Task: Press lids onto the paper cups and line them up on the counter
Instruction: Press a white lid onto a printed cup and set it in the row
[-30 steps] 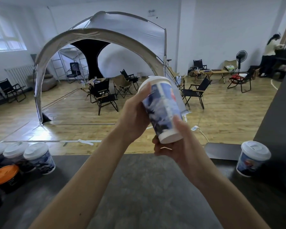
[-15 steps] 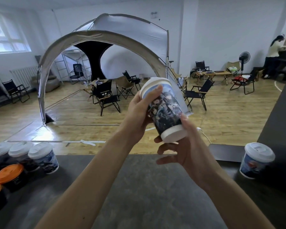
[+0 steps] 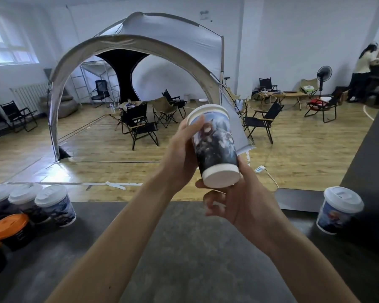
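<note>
A blue-printed, white-lidded paper cup is held tilted at centre, above the dark grey counter. The left hand grips its upper side and the right hand pinches its base. A lone lidded cup stands at 4 o'clock, and three white-lidded cups at 8 o'clock.

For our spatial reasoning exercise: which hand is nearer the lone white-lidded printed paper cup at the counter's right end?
Right. The right hand holds the base of the raised printed paper cup, left of the white-lidded cup; the left hand grips its side, farther left.
</note>
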Motion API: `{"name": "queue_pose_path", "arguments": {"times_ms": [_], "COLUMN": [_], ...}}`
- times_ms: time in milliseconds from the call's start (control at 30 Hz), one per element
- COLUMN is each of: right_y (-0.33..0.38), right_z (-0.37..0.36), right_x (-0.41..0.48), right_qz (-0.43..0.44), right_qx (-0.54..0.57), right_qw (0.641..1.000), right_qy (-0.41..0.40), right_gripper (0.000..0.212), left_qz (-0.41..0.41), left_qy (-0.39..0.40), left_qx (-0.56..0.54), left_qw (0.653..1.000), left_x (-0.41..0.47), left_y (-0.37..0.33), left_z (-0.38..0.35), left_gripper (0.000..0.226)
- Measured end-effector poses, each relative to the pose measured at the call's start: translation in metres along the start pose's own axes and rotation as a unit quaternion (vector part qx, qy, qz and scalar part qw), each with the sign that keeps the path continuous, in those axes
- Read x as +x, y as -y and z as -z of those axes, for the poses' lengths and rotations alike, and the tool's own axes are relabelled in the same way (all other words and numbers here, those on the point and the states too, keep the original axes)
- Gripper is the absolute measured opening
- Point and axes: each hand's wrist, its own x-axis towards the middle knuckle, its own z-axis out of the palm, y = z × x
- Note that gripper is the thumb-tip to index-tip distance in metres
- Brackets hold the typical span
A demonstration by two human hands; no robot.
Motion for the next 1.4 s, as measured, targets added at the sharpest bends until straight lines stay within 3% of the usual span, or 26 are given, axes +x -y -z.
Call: {"name": "queue_pose_path", "arguments": {"times_ms": [100,200,267,400,533,633,767,833,900,967,1100,1233,1333,1400], "right_y": [0.002,-0.001,0.000,0.001,-0.008,-0.010,-0.008,-0.012,-0.017,-0.017,-0.014,-0.026,-0.021,-0.015], "right_z": [0.003,0.006,0.006,0.009,0.005,0.001,0.002,0.005,0.008,0.009,0.005,0.009,0.007,0.006], "right_x": [-0.001,0.000,0.000,0.000,-0.001,-0.001,-0.002,0.000,0.005,0.007,0.005,0.012,0.011,0.010], "right_qz": [-0.025,-0.003,-0.004,-0.017,0.007,0.007,-0.045,-0.036,0.007,0.029,-0.014,0.076,0.038,-0.015], "right_qx": [0.030,0.000,0.044,0.094,0.067,0.076,0.107,0.061,0.004,-0.002,0.018,-0.064,0.004,0.063], "right_qw": [0.999,1.000,0.999,0.993,0.996,0.994,0.983,0.991,0.999,1.000,0.999,0.993,0.998,0.998], "right_qy": [0.033,0.017,0.028,0.069,0.061,0.076,0.139,0.112,0.031,-0.003,0.028,-0.070,-0.051,-0.013], "right_gripper": [0.073,0.077,0.070,0.067,0.069,0.054,0.063,0.071,0.071,0.066,0.069,0.073,0.066,0.068], "left_qz": [-0.022,-0.049,-0.042,-0.074,-0.114,-0.107,-0.068,-0.119,-0.171,-0.158,-0.132,-0.148,-0.086,-0.093], "left_qy": [-0.031,-0.024,0.007,0.006,0.000,-0.010,-0.034,-0.057,-0.076,-0.062,-0.069,-0.068,-0.008,-0.001], "left_qx": [0.034,0.099,0.070,0.028,0.086,0.082,0.054,0.094,0.141,0.141,0.091,0.133,0.057,0.051], "left_qw": [0.999,0.994,0.997,0.997,0.990,0.991,0.996,0.987,0.972,0.975,0.985,0.978,0.995,0.994], "left_x": [0.001,0.001,0.000,-0.002,-0.006,-0.008,-0.009,-0.009,-0.008,-0.007,-0.005,-0.004,-0.004,-0.004], "left_y": [0.000,0.003,0.004,0.004,0.008,0.011,0.009,0.009,0.007,0.004,0.004,0.005,0.000,0.001], "left_z": [-0.003,-0.004,-0.006,-0.005,-0.008,-0.009,-0.008,-0.008,-0.008,-0.007,-0.005,-0.004,-0.002,0.001], "left_gripper": [0.058,0.074,0.074,0.051,0.038,0.051,0.062,0.052,0.052,0.064,0.066,0.062,0.061,0.062]}}
